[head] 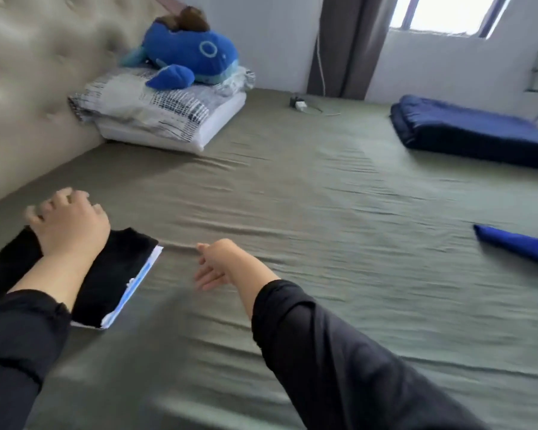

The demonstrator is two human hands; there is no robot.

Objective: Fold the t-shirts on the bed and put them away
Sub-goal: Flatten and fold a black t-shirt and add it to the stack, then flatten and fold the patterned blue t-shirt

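Note:
A folded black t-shirt [115, 274] lies on top of a folded white and light-blue one [137, 290] at the near left of the bed [323, 228]. My left hand [66, 221] hovers over the far end of the black shirt with fingers loosely curled, holding nothing. My right hand [218, 265] hangs just right of the stack above the sheet, fingers relaxed and pointing left, holding nothing. A bright blue garment [516, 243] lies unfolded at the right edge of the view, partly cut off.
Stacked pillows [168, 116] with a blue whale plush [187, 54] sit by the padded headboard [28, 88]. A folded navy blanket [472, 131] lies far right. A charger with cable [302, 105] rests near the curtain [348, 41].

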